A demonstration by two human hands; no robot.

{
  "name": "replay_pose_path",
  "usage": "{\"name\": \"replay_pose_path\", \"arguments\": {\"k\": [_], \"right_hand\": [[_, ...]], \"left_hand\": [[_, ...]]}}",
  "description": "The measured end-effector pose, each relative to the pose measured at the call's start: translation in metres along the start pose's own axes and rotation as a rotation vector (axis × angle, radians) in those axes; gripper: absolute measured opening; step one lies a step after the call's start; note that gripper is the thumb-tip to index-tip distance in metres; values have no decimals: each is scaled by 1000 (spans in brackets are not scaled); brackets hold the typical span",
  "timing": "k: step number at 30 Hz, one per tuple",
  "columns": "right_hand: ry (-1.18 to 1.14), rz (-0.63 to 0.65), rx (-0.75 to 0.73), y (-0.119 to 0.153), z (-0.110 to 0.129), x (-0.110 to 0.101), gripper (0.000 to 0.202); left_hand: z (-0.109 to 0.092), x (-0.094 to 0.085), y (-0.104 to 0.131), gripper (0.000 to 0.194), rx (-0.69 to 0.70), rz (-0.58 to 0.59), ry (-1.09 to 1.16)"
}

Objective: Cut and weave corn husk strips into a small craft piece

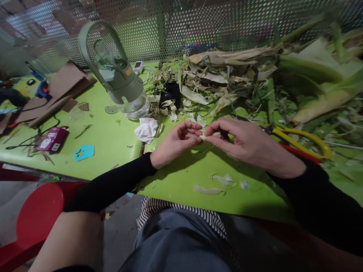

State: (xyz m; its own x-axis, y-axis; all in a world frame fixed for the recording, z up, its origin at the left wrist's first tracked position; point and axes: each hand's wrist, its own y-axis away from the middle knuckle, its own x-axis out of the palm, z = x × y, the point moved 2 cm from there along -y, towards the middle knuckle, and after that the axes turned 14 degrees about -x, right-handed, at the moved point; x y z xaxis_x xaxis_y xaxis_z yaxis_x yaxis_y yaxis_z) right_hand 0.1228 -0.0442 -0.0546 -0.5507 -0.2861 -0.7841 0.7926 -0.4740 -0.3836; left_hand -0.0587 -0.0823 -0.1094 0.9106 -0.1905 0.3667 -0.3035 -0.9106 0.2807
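Note:
Both of my hands meet over the green table point(170, 181). My left hand point(178, 140) pinches one side of a small pale piece of corn husk point(203, 135) between thumb and fingertips. The other side is pinched by my right hand point(238, 138), whose curled fingers partly hide the piece. Loose husk strips point(209, 189) lie on the table below my hands. Just beyond them, dry husk scraps point(195, 96) are heaped around a small black object point(170, 95). Scissors with yellow and red handles point(304, 138) lie partly under my right forearm.
A bottle with a loop handle point(124, 81) and a crumpled tissue point(146, 129) stand left of the heap. Large corn husks point(317, 83) fill the back right. Farther left are cardboard point(61, 88), a purple box point(53, 139) and a blue paper piece point(84, 152). Perforated mesh point(159, 34) borders the back.

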Motion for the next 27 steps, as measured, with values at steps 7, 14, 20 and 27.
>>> {"name": "replay_pose_path", "arguments": {"k": [7, 14, 20, 27], "right_hand": [[30, 63, -144, 0, 3, 4, 25], [178, 50, -140, 4, 2, 9, 17], [352, 81, -154, 9, 1, 16, 20], [258, 51, -93, 7, 5, 16, 17]], "left_hand": [[-5, -6, 2, 45, -59, 54, -2], [-7, -5, 3, 37, -116, 10, -166], [-13, 1, 8, 39, -162, -18, -322], [-10, -1, 5, 18, -255, 47, -142]]}}
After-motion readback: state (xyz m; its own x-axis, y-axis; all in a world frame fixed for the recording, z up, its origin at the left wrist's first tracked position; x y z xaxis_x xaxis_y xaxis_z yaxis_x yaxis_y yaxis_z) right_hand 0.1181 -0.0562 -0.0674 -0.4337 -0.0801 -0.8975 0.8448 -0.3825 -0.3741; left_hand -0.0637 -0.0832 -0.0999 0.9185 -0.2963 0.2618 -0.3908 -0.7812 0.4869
